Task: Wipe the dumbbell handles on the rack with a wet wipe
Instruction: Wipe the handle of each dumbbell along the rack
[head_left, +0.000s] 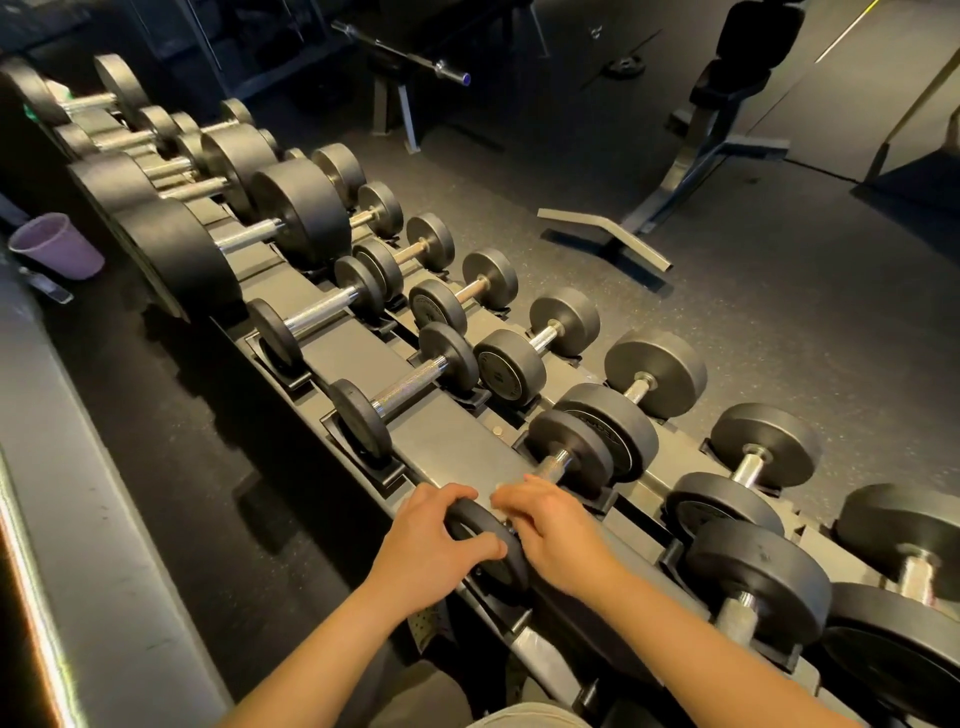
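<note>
A small black dumbbell (571, 452) lies on the near row of the rack (452, 436). My left hand (431, 540) grips its near end plate, fingers curled over the rim. My right hand (550, 525) is wrapped round the knurled chrome handle, with a bit of white wet wipe (497, 500) showing at the fingertips. Most of the handle is hidden under that hand; only its far end shows. Further dumbbells with bare chrome handles sit along the same row (405, 392) and on the lower row (748, 467).
Heavier dumbbells (244, 239) fill the far left of the rack. A purple cup (57, 244) lies on the ledge at left. A bench frame (691, 156) and a barbell (405, 54) stand on the rubber floor beyond the rack.
</note>
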